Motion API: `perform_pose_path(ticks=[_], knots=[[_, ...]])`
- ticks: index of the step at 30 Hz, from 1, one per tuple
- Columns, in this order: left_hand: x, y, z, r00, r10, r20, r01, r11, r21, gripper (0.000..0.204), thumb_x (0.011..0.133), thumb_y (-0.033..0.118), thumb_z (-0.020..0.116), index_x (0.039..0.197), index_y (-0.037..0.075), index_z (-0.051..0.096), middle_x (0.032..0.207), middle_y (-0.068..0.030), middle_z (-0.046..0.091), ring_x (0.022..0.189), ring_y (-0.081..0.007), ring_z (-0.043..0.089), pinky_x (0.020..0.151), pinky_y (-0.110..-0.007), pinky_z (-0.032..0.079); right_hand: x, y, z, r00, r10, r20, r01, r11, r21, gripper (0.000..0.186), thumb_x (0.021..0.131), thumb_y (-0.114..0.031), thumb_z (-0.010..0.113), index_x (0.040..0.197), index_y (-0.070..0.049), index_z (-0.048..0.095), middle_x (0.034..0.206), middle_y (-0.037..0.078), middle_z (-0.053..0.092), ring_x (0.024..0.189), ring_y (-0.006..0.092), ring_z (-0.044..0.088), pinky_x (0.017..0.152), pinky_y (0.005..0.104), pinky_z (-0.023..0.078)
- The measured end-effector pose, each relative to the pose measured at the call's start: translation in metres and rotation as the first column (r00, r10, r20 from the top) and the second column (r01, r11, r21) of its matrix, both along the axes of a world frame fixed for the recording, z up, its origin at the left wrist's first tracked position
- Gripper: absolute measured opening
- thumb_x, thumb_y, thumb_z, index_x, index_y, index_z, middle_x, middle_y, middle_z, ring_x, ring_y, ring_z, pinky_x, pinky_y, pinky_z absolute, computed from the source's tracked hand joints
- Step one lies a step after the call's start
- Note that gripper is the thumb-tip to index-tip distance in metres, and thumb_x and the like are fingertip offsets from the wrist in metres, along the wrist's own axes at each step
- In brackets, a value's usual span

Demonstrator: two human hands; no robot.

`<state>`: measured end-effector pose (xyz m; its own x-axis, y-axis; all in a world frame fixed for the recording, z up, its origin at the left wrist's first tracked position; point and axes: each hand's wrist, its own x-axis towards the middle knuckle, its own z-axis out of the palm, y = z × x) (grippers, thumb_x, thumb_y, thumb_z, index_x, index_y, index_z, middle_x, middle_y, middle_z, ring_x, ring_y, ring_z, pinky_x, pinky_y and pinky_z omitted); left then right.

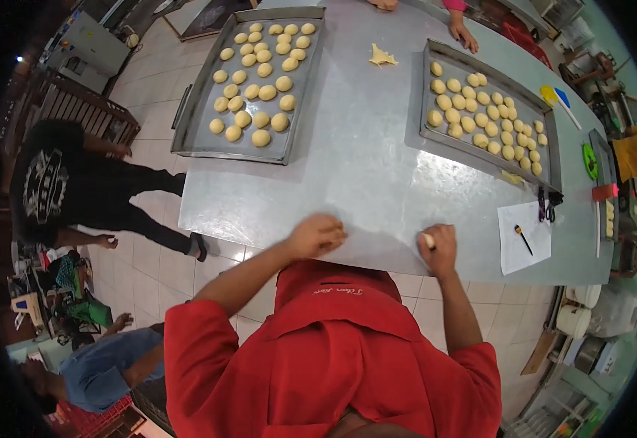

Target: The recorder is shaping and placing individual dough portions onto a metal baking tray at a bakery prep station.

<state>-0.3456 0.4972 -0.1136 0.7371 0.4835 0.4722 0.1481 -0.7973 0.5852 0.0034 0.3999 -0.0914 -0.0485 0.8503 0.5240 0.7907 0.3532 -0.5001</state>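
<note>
red apron | right hand on dough piece | left hand cupped on table

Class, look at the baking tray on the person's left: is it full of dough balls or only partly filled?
Partly filled. The left baking tray holds dough balls in its middle and far end, while its near strip and left side are bare metal.

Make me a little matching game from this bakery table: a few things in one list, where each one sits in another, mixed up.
Things:
1. Right hand
2. Left hand
3. Sheet of paper with a pen
4. Scrap of dough

Places or states:
A. lies alone on the table between the two trays
B. curled over the near table edge, palm down, contents hidden
C. closed on a small dough ball at the near edge
D. near right corner of the table, below the right tray

Pairs: 1-C, 2-B, 3-D, 4-A
</note>
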Motion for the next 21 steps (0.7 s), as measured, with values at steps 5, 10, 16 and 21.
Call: perform_pose_path(ticks=[5, 10, 16, 21], knots=[[0.041, 0.075, 0.013, 0.986, 0.160, -0.056, -0.151, 0.978, 0.141, 0.028, 0.072, 0.026, 0.082, 0.087, 0.013, 0.062, 0.087, -0.0059, 0.060, 0.089, -0.0291, 0.057, 0.078, -0.043, 0.044, 0.006, 0.065, -0.010, 0.988, -0.136, 0.070, 0.140, 0.989, -0.044, 0.012, 0.076, -0.004, 0.072, 0.079, -0.004, 0.060, 0.086, 0.014, 0.061, 0.079, 0.0352, 0.054, 0.072, 0.0449, 0.043], [0.115, 0.020, -0.006, 0.983, 0.177, 0.056, -0.174, 0.983, -0.064, 0.017, 0.077, 0.011, 0.075, 0.082, 0.008, 0.059, 0.087, -0.0095, 0.059, 0.089, -0.0329, 0.057, 0.080, -0.044, 0.045, -0.046, 0.061, -0.017, 0.999, -0.050, 0.010, 0.050, 0.996, -0.070, 0.012, 0.077, -0.005, 0.071, 0.080, -0.003, 0.060, 0.088, 0.015, 0.061, 0.082, 0.0365, 0.055, 0.075, 0.0446, 0.044], [0.019, -0.009, -0.015, 0.996, 0.027, 0.080, -0.033, 0.996, 0.079, 0.021, 0.077, 0.008, 0.079, 0.094, 0.010, 0.067, 0.090, -0.0090, 0.062, 0.089, -0.0320, 0.061, 0.085, -0.044, 0.049, -0.012, 0.009, 0.003, 0.999, -0.045, 0.004, 0.045, 0.998, -0.044, 0.012, 0.077, -0.008, 0.071, 0.081, -0.003, 0.061, 0.088, 0.016, 0.061, 0.084, 0.0365, 0.056, 0.078, 0.0448, 0.044], [0.046, 0.079, 0.014, 0.976, 0.162, -0.147, -0.143, 0.981, 0.132, 0.035, 0.074, 0.026, 0.081, 0.103, 0.014, 0.067, 0.099, -0.0072, 0.063, 0.097, -0.0308, 0.057, 0.081, -0.043, 0.044, 0.014, 0.064, -0.015, 0.983, -0.162, 0.089, 0.169, 0.983, -0.074, 0.012, 0.074, -0.008, 0.072, 0.078, -0.006, 0.061, 0.085, 0.013, 0.063, 0.086, 0.0350, 0.057, 0.078, 0.0448, 0.045]])
